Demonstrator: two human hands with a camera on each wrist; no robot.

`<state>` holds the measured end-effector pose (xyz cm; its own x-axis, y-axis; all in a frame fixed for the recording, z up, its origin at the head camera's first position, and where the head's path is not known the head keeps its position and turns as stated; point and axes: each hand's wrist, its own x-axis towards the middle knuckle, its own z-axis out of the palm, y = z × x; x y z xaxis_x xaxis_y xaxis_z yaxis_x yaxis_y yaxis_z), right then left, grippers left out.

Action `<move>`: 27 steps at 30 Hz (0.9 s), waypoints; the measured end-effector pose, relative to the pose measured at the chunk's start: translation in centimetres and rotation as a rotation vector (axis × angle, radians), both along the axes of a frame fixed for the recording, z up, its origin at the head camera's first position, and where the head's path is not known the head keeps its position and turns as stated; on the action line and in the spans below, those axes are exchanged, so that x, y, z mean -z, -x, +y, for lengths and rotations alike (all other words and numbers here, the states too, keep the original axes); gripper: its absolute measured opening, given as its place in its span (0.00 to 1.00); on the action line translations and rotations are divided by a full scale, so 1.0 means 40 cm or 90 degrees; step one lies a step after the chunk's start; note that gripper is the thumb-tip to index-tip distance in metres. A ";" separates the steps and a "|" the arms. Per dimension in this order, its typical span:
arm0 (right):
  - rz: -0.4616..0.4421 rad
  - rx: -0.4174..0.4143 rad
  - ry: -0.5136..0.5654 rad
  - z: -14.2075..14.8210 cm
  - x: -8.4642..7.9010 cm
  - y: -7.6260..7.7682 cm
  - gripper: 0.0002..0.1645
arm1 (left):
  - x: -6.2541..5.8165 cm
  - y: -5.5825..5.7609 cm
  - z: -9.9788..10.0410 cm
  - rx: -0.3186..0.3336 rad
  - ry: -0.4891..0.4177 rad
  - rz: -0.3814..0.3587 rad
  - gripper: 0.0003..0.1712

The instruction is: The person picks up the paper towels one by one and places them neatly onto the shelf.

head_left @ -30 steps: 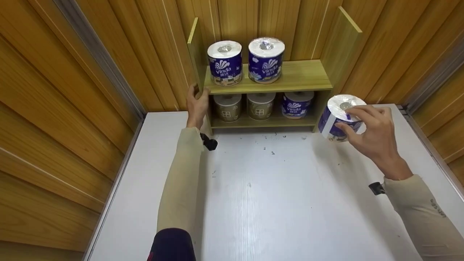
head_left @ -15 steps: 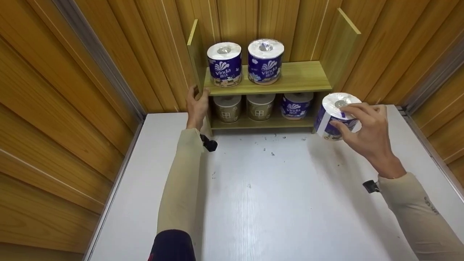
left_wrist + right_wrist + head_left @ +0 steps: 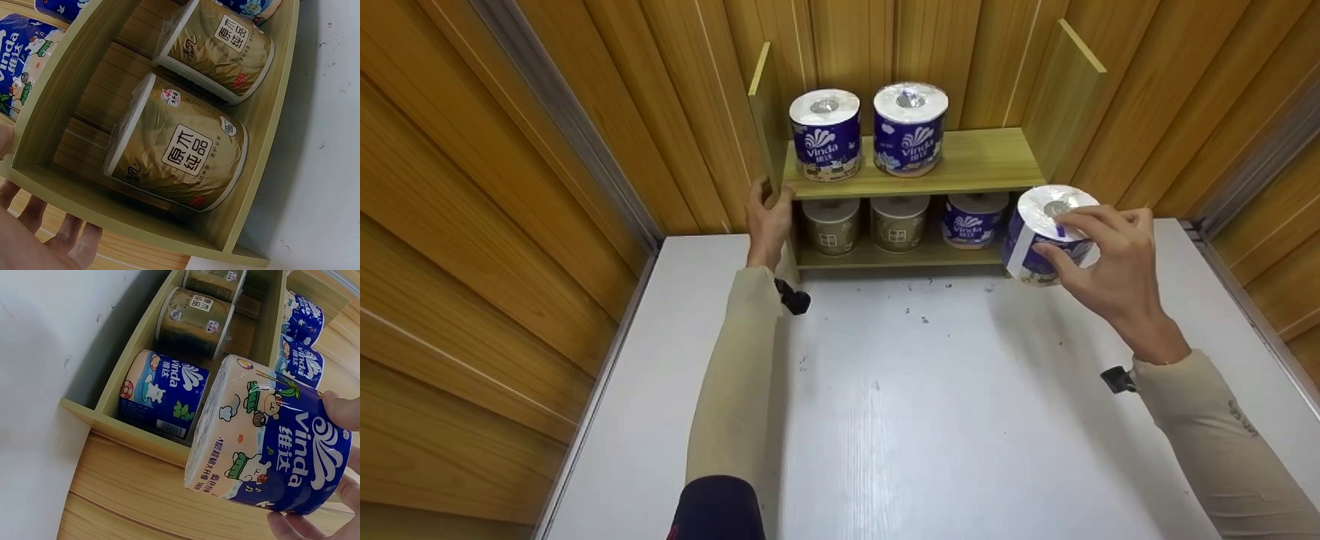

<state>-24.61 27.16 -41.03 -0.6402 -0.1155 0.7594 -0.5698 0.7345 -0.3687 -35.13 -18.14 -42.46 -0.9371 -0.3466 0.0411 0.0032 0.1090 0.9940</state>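
My right hand (image 3: 1117, 277) grips a blue Vinda toilet roll (image 3: 1046, 236) near its top, thumb on the side and fingers at the upper edge. This toilet roll is tilted and held in the air at the right end of the wooden shelf (image 3: 997, 157). On the left, my left hand (image 3: 769, 225) holds the shelf's side panel, thumb at the front and fingers behind, as the left wrist view shows. Two blue toilet rolls stand on the upper board, a left one (image 3: 825, 139) and a middle one (image 3: 911, 135). Below are two gold toilet rolls (image 3: 185, 143) and a blue toilet roll (image 3: 163, 391).
The shelf stands on a white table (image 3: 885, 405) against a wood-panelled wall (image 3: 847, 45). Its right side panel (image 3: 1069, 105) rises above the upper board, close behind the held roll. Small dark marks (image 3: 924, 319) dot the tabletop before the shelf.
My right hand has moved left and slightly up with the toilet roll, bringing it nearer the shelf's right end. The left hand keeps its place on the side panel.
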 end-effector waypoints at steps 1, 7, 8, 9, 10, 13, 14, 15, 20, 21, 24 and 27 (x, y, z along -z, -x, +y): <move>0.001 0.000 0.000 -0.002 -0.001 0.001 0.24 | 0.000 -0.001 0.000 0.000 0.000 0.001 0.37; 0.000 0.001 0.001 -0.015 -0.011 0.001 0.24 | -0.003 -0.005 0.001 0.003 -0.003 0.008 0.37; -0.002 0.002 0.001 -0.017 -0.013 0.001 0.25 | -0.003 -0.005 0.001 0.003 -0.005 0.011 0.37; -0.002 0.003 0.001 -0.019 -0.014 0.000 0.25 | -0.003 -0.004 0.002 0.003 -0.005 0.013 0.37; -0.002 0.004 0.002 -0.021 -0.015 0.000 0.24 | -0.002 -0.005 0.002 0.003 -0.005 0.013 0.36; 0.004 0.004 0.006 -0.027 -0.017 0.002 0.24 | -0.001 -0.004 0.003 0.001 -0.006 0.009 0.36; 0.007 0.004 0.008 -0.029 -0.018 0.002 0.24 | -0.001 -0.004 0.004 0.001 -0.006 0.006 0.36; 0.010 0.004 0.009 -0.031 -0.019 0.003 0.24 | -0.001 -0.004 0.004 0.002 -0.005 0.002 0.36; 0.006 0.004 0.012 -0.037 -0.025 0.005 0.24 | 0.001 -0.003 0.003 0.003 -0.007 0.000 0.32; 0.004 0.004 0.011 -0.038 -0.026 0.005 0.24 | 0.001 -0.003 0.002 0.001 -0.006 0.001 0.31; 0.004 0.005 0.013 -0.041 -0.030 0.006 0.24 | -0.001 -0.003 0.003 0.001 -0.006 0.009 0.29; 0.006 0.003 0.014 -0.044 -0.033 0.007 0.24 | -0.002 -0.003 0.004 0.000 -0.003 0.019 0.28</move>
